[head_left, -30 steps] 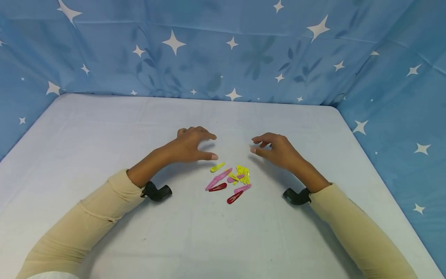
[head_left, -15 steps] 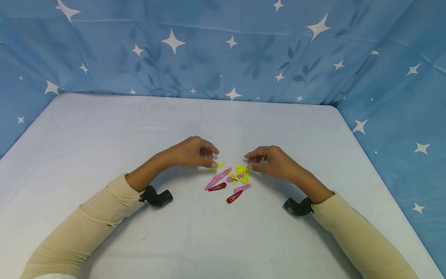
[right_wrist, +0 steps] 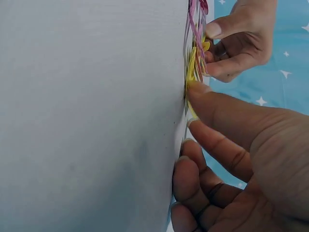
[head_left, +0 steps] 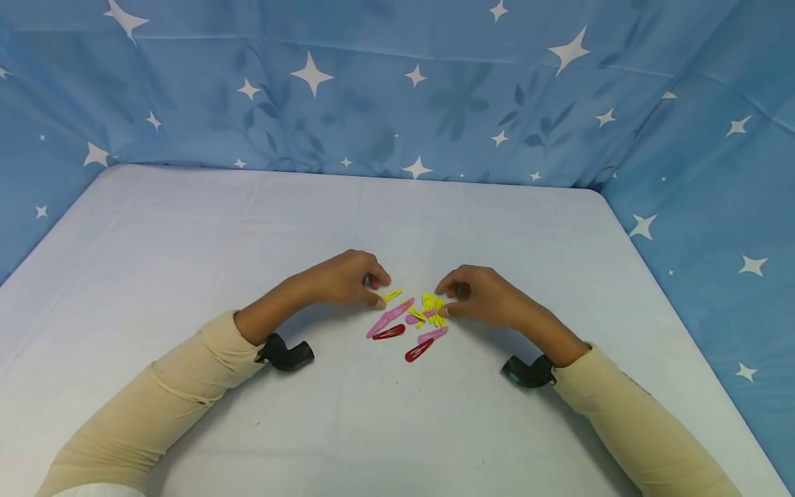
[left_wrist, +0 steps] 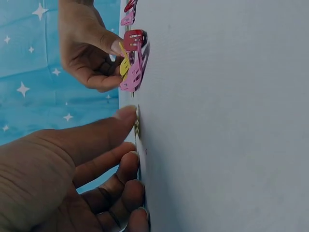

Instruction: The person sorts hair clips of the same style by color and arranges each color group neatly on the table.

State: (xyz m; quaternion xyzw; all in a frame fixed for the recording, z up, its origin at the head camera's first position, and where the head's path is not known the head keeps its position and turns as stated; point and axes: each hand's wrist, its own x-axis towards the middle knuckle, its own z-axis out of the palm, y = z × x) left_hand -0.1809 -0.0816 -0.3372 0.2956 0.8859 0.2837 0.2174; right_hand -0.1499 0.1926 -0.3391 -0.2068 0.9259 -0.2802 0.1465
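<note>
Head view: left hand (head_left: 350, 279) holding narrow grip, small gap showing, at lone yellow clip (head_left: 393, 295); right hand (head_left: 483, 295) touching overlapping yellow clips (head_left: 430, 302) — cannot tell if pinching. Both working low, presumably because thin pieces are lying on desk (head_left: 397, 428).

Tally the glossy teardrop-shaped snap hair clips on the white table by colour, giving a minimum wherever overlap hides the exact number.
Red glossy snap clips: 2
Pink glossy snap clips: at least 3
Yellow glossy snap clips: at least 4, several stacked
Total: at least 9
</note>
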